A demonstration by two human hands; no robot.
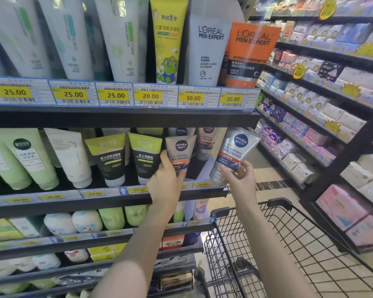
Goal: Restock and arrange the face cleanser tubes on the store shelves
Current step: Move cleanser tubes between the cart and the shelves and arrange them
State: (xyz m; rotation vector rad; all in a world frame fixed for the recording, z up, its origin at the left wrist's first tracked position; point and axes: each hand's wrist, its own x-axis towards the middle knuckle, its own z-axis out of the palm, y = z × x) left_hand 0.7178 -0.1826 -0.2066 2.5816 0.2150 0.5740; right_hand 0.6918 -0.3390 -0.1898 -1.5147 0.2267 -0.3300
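Observation:
My left hand (167,179) grips a tan Nivea Men tube (181,150) standing at the right end of the middle shelf (108,197). My right hand (238,176) holds a silver Nivea Men oil control tube (234,152) by its lower part, tilted, just off the shelf's right end. More Nivea Men tubes (206,143) stand behind, partly hidden by the shelf above. Two black and lime men's cleanser tubes (145,157) stand to the left of my left hand.
The upper shelf carries white tubes, a yellow frog tube (167,39) and L'Oreal Men Expert tubes (251,54) above price tags. A black wire shopping cart (289,244) stands below my right arm. Shelves of packaged goods (323,108) line the aisle at right.

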